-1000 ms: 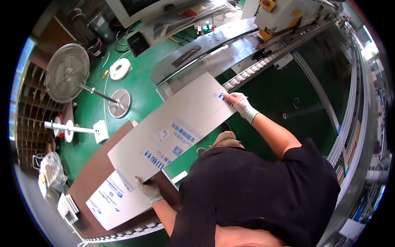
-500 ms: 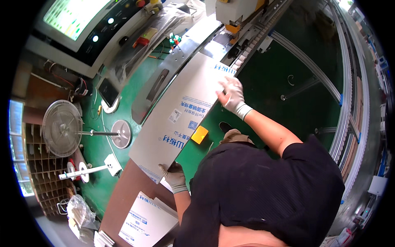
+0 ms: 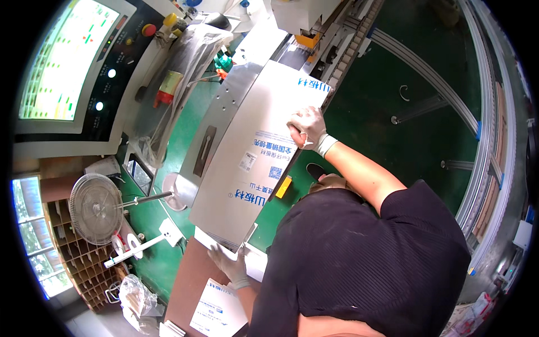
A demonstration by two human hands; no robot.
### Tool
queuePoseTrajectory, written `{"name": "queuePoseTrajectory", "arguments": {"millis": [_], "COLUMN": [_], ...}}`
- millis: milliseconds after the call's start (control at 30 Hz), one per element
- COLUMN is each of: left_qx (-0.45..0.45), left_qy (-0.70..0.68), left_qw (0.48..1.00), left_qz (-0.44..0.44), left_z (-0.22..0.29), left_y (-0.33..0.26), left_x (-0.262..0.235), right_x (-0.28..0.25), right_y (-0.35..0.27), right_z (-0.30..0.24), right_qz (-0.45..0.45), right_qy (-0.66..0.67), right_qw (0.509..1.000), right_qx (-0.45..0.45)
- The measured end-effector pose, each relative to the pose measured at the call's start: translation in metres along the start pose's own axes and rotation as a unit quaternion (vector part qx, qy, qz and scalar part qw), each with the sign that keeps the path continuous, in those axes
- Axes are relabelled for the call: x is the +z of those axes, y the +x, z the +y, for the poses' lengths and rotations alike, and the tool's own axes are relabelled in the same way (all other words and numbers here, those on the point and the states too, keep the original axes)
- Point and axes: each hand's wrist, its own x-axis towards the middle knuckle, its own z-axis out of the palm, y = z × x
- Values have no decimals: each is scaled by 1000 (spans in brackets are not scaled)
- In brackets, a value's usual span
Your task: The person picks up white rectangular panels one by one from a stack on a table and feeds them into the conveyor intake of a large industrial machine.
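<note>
A long white panel [image 3: 247, 123] with blue print, a label and a square code lies on the machine's grey metal bed [image 3: 193, 180]. My right hand [image 3: 307, 126], in a pale glove with the fingertips showing, is closed over the panel's right edge, fingers curled. At the panel's near end is my left hand [image 3: 231, 267], gloved too, its thumb and fingers spread beside the end edge. Whether it still touches the panel I cannot tell. Below it, smaller white printed panels [image 3: 219, 309] rest on a brown tabletop [image 3: 188, 264].
A machine head [image 3: 306, 14] stands at the panel's far end, next to a roller track [image 3: 345, 64]. Far left is a control console [image 3: 120, 84] with a lit screen. A standing fan [image 3: 95, 208], a yellow block [image 3: 283, 187] and curved metal rails [image 3: 477, 112] are around me.
My left hand has come off the panel's near corner and opened. The panel now lies more squarely along the metal bed. My right fingers have curled at its edge. The whole view has shifted.
</note>
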Motion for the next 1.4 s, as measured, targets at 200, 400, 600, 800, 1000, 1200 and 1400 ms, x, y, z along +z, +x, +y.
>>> {"name": "queuePoseTrajectory", "arguments": {"millis": [200,400,600,800,1000,1200,1400], "left_qx": [124,215,272,285,320,206,190], "left_qy": [41,72,50,34,4,-1,53], "left_qw": [982,972,961,958,947,977,980], "left_qz": [-134,-63,-15,24,38,61,15], "left_z": [50,107,177,242,302,327,345], "left_y": [74,149,184,209,239,251,248], "left_x": [-1,35,66,91,110,118,106], "right_x": [-14,-37,-67,-80,-60,-34,-49], "right_y": [24,48,91,106,101,71,99], "right_z": [63,117,186,248,200,85,114], "right_qz": [7,-5,46,61,-16,-54,-64], "right_qy": [-11,-40,30,-78,-76,50,86], "right_qw": [1000,999,995,994,997,997,994], "right_qx": [11,2,-86,-48,28,-30,-22]}}
